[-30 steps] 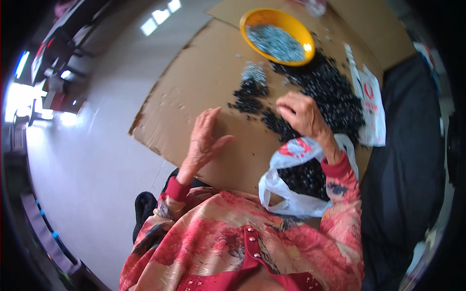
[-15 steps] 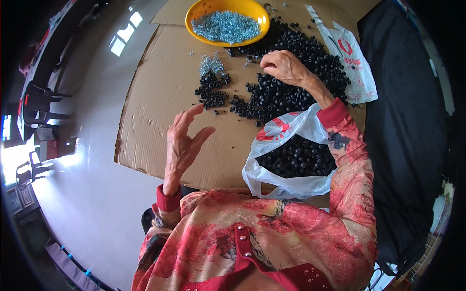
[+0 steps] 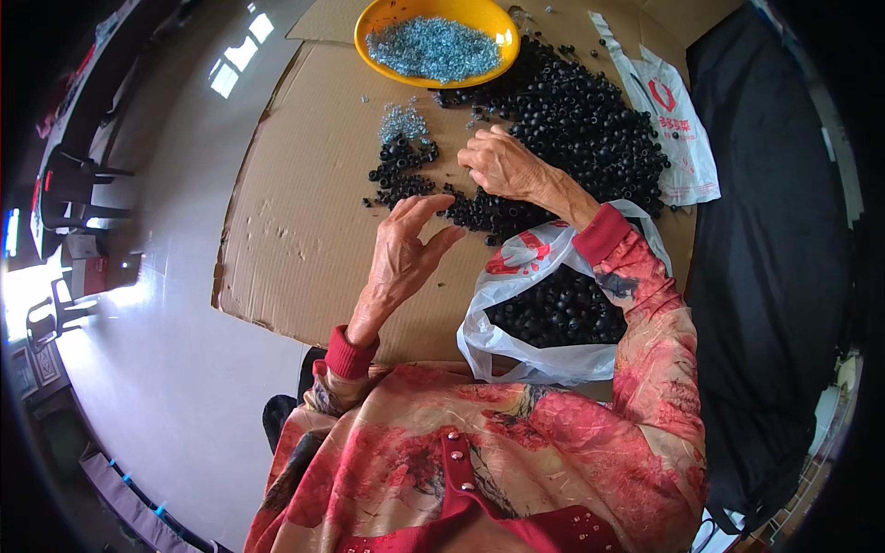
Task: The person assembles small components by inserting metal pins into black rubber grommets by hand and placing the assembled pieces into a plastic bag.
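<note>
My right hand (image 3: 505, 166) is over the left side of a large heap of black beads (image 3: 590, 120), its fingers curled together; whatever they hold is hidden. Lower and to its left, my left hand (image 3: 407, 251) has its fingers and thumb apart with nothing between them. Its fingertips are close to the small black beads at the heap's near-left edge. A smaller pile of black beads (image 3: 402, 166) lies beyond the left hand, with clear bluish beads (image 3: 403, 122) scattered just behind it. Nearer me, an open white plastic bag (image 3: 479, 346) contains more black beads (image 3: 560, 309).
A yellow bowl (image 3: 510, 41) of clear bluish beads (image 3: 433, 49) stands at the far edge of the cardboard (image 3: 286, 175). A flattened white bag (image 3: 678, 120) lies at the right, beside a black cloth surface (image 3: 761, 230). Chairs (image 3: 78, 198) stand off to the left.
My left hand has moved right and slightly down, nearer the heap. The right hand has shifted left and toward me, with its fingers still curled.
</note>
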`<state>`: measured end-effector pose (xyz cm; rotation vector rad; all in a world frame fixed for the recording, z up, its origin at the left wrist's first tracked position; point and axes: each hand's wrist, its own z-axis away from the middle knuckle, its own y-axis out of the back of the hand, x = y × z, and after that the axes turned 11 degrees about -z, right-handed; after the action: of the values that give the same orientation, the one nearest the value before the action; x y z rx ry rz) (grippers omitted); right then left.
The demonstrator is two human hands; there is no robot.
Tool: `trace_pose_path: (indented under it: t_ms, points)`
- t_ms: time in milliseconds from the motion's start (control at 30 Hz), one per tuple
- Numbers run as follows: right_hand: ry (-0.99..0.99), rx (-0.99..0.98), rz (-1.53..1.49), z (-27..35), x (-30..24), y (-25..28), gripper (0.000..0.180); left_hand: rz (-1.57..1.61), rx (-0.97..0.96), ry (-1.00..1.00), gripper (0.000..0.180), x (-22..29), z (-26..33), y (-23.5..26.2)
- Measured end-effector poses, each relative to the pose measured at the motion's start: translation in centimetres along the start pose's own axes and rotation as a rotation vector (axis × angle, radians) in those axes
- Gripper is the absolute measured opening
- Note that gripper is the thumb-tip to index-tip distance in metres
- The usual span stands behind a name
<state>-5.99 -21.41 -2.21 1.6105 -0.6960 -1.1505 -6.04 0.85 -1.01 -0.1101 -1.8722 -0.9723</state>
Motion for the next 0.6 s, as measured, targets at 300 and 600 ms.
trace_pose_path:
  t_ms: [300, 600]
  points:
    - [-0.274, 0.152, -0.624, -0.2, 0.0, 3.1, 0.019, 0.065, 0.106, 0.088, 0.027, -0.2, 0.3, -0.1]
    - [-0.243, 0.270, -1.156, 0.0, -1.8, 4.3, 0.026, 0.521, 0.072, 0.338, 0.021, 0.7, -0.6, -0.8]
